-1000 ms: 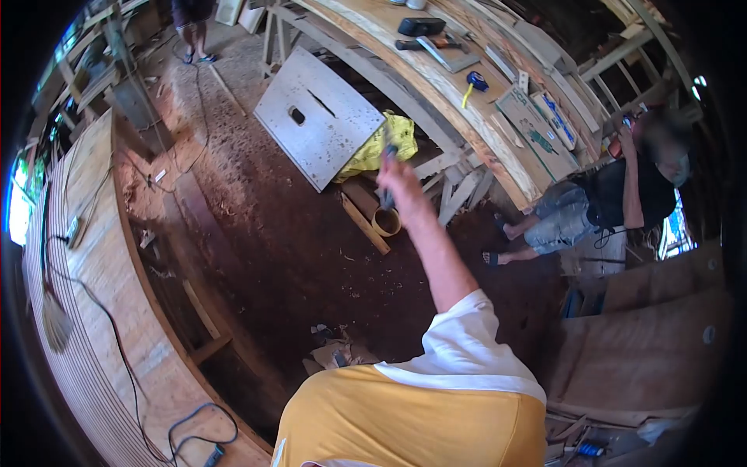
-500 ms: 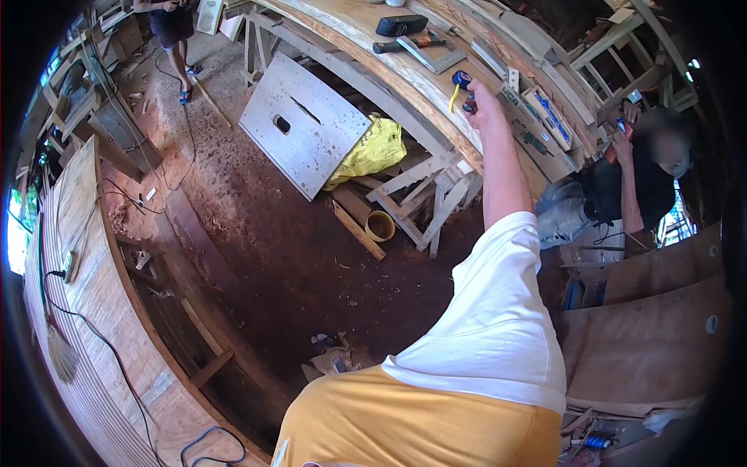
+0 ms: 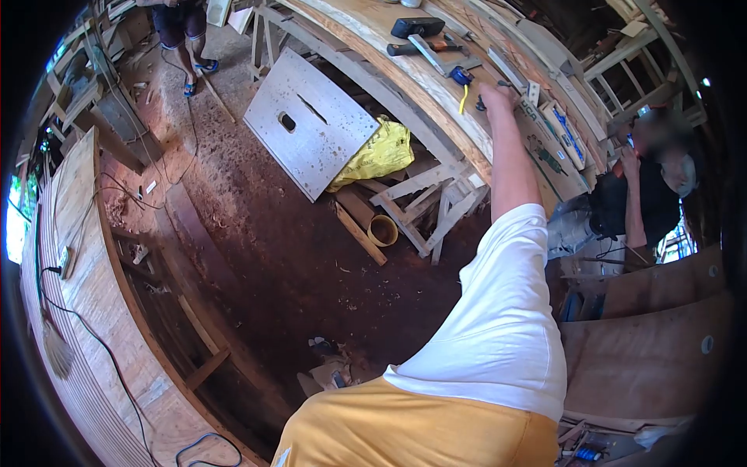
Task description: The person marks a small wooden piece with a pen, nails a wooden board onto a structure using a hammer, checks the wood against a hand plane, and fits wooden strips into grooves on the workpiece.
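My right hand [image 3: 499,96], at the end of my outstretched arm, reaches onto the wooden workbench [image 3: 405,66]. Its fingers are closed around a small dark object [image 3: 481,101] whose kind I cannot make out. Just left of the hand and apart from it sits a blue and black tape measure [image 3: 461,76], with a short length of yellow tape out. A metal square [image 3: 428,54] lies beyond it, next to a hammer [image 3: 403,49] with a black and orange handle. Behind these rests a black block-shaped object [image 3: 418,28]. My left hand is out of view.
A metal plate with slots [image 3: 311,124] leans against the bench, beside a yellow sack [image 3: 381,156] and a round tub [image 3: 381,230]. One co-worker [image 3: 646,179] is at the right, another person [image 3: 180,39] at the upper left. A cable [image 3: 109,346] runs over the plywood at left.
My right hand has shifted right, away from the tape measure, still closed on the dark object. The whole view has shifted slightly. The person at upper left has changed leg position.
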The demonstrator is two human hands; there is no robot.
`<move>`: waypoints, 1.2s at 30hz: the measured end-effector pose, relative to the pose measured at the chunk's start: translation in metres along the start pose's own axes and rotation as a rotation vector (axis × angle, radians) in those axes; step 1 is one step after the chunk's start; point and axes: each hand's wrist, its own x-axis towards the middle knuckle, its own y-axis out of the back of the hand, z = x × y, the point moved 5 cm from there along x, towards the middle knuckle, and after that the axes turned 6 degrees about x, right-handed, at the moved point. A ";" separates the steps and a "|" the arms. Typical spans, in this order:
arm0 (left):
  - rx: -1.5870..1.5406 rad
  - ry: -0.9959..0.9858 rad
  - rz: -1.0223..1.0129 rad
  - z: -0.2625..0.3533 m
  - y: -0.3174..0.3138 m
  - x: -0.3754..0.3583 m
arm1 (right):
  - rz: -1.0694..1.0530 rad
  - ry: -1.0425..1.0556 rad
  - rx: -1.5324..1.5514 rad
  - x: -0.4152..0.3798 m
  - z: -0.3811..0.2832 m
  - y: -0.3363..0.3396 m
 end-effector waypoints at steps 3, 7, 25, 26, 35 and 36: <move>0.017 -0.008 0.002 -0.014 0.001 -0.002 | 0.190 0.285 -0.360 -0.071 -0.030 0.024; 0.084 0.006 0.030 -0.080 0.010 -0.013 | 0.161 0.757 -0.100 -0.169 -0.023 0.029; -0.242 0.554 0.263 -0.188 0.029 -0.110 | -1.964 1.238 0.760 -0.904 -0.061 0.107; -0.328 0.564 0.264 -0.194 0.026 -0.114 | -2.041 1.353 0.784 -0.933 -0.063 0.131; -0.505 0.492 0.207 -0.261 0.139 -0.285 | -2.369 1.579 0.681 -1.055 0.037 0.276; -0.483 0.509 0.183 -0.272 0.148 -0.305 | -2.412 1.594 0.633 -1.063 0.049 0.284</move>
